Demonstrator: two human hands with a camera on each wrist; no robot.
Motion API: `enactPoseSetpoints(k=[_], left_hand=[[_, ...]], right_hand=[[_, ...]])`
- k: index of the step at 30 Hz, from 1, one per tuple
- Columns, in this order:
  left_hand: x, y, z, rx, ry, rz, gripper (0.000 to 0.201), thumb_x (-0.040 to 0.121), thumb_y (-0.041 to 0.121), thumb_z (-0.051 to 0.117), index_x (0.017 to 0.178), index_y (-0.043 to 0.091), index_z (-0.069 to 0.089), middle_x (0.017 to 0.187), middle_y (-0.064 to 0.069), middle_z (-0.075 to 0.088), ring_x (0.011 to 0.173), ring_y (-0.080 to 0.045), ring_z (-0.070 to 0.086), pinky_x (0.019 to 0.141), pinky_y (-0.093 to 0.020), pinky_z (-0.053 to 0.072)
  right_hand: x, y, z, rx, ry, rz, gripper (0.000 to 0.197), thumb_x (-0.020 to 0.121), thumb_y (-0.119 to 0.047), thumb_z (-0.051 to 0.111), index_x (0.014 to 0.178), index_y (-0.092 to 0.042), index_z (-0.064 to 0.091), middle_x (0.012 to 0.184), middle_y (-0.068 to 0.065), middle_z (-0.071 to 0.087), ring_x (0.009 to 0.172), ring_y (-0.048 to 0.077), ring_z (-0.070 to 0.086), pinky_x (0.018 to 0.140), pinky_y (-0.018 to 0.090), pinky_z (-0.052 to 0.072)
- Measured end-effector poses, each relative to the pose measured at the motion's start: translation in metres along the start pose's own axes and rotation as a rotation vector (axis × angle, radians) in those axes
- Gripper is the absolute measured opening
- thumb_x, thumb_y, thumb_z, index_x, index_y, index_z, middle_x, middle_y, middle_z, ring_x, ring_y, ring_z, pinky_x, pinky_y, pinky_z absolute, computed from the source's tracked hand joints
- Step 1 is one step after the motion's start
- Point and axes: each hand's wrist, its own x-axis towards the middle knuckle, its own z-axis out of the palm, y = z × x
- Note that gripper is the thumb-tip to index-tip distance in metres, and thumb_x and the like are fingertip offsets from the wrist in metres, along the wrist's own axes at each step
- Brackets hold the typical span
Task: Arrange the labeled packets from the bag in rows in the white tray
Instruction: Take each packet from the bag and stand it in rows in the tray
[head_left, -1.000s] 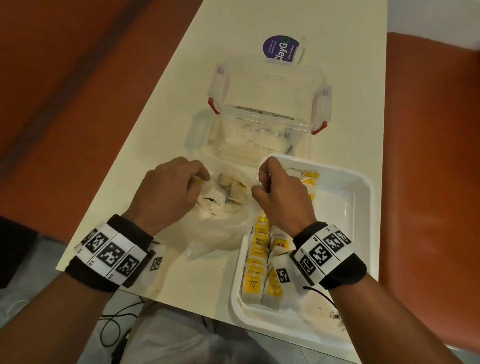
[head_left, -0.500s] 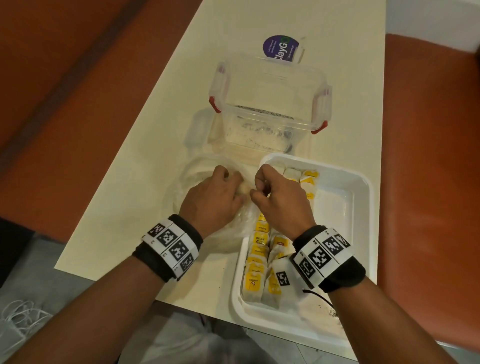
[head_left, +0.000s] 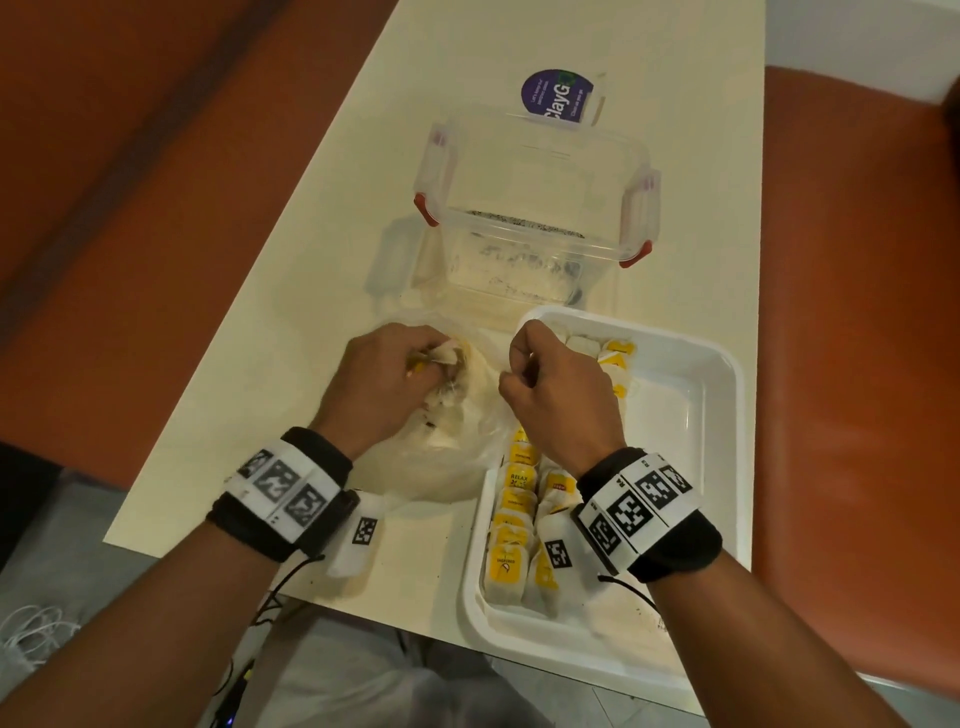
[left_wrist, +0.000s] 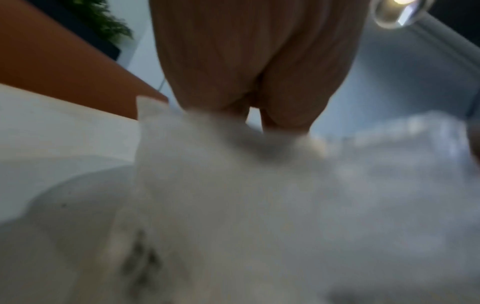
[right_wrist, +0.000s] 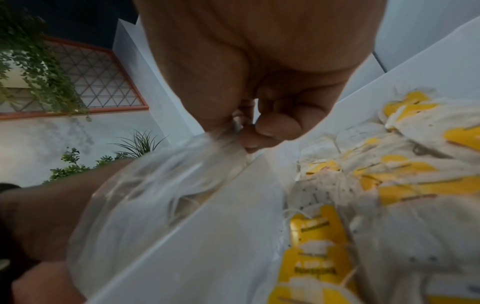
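Packets gripped by left hand fingers; right hand pinches bag.

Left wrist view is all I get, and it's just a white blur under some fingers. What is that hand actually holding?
Observer: In the head view, the left hand grips a small packet with a yellow label, inside a clear plastic bag.
Operator: And the other hand?
Observer: The right hand pinches the bag's edge between thumb and finger; the right wrist view shows the crumpled plastic in that pinch.
Operator: Where do the packets go?
Observer: A white tray sits right of the bag, and yellow-labelled packets already lie in rows along its left side.
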Motion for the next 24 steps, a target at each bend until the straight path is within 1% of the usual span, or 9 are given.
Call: enactPoseSetpoints(k=[3, 6, 9, 12, 15, 17, 19, 21, 24], left_hand=[[-0.002, 0.003, -0.013, -0.361, -0.097, -0.165, 0.013, 0.097, 0.021, 0.063, 0.102, 0.019, 0.074, 0.094, 0.000, 0.074, 0.085, -0.009, 0.070, 0.065, -0.023, 0.057], [-0.003, 0.002, -0.016, -0.528, -0.188, -0.288, 0.017, 0.101, 0.017, 0.055, 0.106, 0.013, 0.071, 0.100, -0.010, 0.073, 0.078, -0.008, 0.066, 0.057, -0.020, 0.052], [-0.005, 0.006, -0.017, -0.801, -0.210, -0.445, 0.018, 0.102, 0.017, 0.053, 0.104, 0.017, 0.071, 0.090, -0.001, 0.073, 0.068, -0.004, 0.058, 0.051, -0.016, 0.044], [-0.008, 0.012, -0.020, -1.040, -0.208, -0.572, 0.015, 0.094, 0.016, 0.059, 0.098, 0.016, 0.073, 0.087, -0.004, 0.074, 0.066, -0.006, 0.058, 0.045, -0.013, 0.041], [-0.010, 0.016, -0.022, -1.158, -0.253, -0.611, 0.018, 0.082, 0.018, 0.062, 0.093, 0.014, 0.076, 0.085, -0.006, 0.073, 0.062, -0.006, 0.056, 0.043, -0.012, 0.042], [-0.011, 0.020, -0.018, -1.215, -0.278, -0.625, 0.020, 0.088, 0.016, 0.058, 0.101, 0.010, 0.072, 0.085, -0.007, 0.073, 0.062, -0.008, 0.056, 0.043, -0.013, 0.044], [-0.014, 0.026, -0.014, -1.272, -0.285, -0.625, 0.026, 0.086, 0.019, 0.059, 0.109, 0.009, 0.067, 0.086, -0.009, 0.072, 0.061, -0.009, 0.059, 0.045, -0.015, 0.047], [-0.016, 0.033, -0.008, -1.319, -0.299, -0.593, 0.029, 0.080, 0.023, 0.062, 0.105, 0.009, 0.066, 0.086, -0.010, 0.071, 0.062, -0.011, 0.057, 0.048, -0.016, 0.048], [-0.020, 0.043, -0.001, -1.320, -0.328, -0.539, 0.018, 0.084, 0.018, 0.061, 0.100, 0.011, 0.065, 0.084, -0.006, 0.070, 0.058, -0.007, 0.053, 0.048, -0.015, 0.047]], right_hand=[[0.000, -0.002, 0.001, -0.029, -0.018, 0.009, 0.018, 0.086, -0.019, 0.060, 0.083, -0.027, 0.043, 0.063, -0.006, 0.052, 0.059, 0.014, 0.048, 0.057, 0.035, 0.042], [-0.001, -0.003, 0.001, -0.049, -0.041, 0.034, 0.017, 0.087, -0.021, 0.059, 0.085, -0.028, 0.044, 0.066, -0.008, 0.053, 0.063, 0.018, 0.051, 0.057, 0.034, 0.040], [-0.003, -0.002, -0.001, -0.041, -0.058, 0.053, 0.016, 0.088, -0.023, 0.060, 0.088, -0.029, 0.044, 0.068, -0.009, 0.053, 0.066, 0.019, 0.053, 0.058, 0.033, 0.041], [-0.004, -0.003, -0.004, -0.030, -0.070, 0.082, 0.018, 0.087, -0.033, 0.063, 0.096, -0.030, 0.047, 0.078, -0.011, 0.057, 0.073, 0.015, 0.056, 0.062, 0.033, 0.043], [-0.009, -0.008, -0.011, -0.006, -0.008, -0.001, 0.035, 0.085, -0.043, 0.069, 0.111, -0.031, 0.050, 0.102, -0.011, 0.055, 0.083, 0.005, 0.052, 0.066, 0.031, 0.046], [-0.016, -0.014, -0.017, 0.074, 0.005, -0.112, 0.043, 0.084, -0.043, 0.071, 0.119, -0.031, 0.051, 0.108, -0.011, 0.050, 0.082, -0.004, 0.048, 0.065, 0.026, 0.044], [-0.024, -0.021, -0.022, 0.138, -0.019, -0.213, 0.046, 0.083, -0.043, 0.073, 0.124, -0.034, 0.053, 0.107, -0.014, 0.048, 0.079, -0.009, 0.047, 0.064, 0.020, 0.041], [-0.028, -0.024, -0.023, 0.107, -0.043, -0.270, 0.045, 0.082, -0.048, 0.072, 0.123, -0.039, 0.054, 0.106, -0.016, 0.050, 0.076, -0.008, 0.049, 0.062, 0.018, 0.039], [-0.029, -0.024, -0.023, 0.083, 0.001, -0.270, 0.030, 0.084, -0.051, 0.068, 0.112, -0.039, 0.064, 0.099, -0.016, 0.054, 0.072, 0.002, 0.055, 0.060, 0.024, 0.045]])
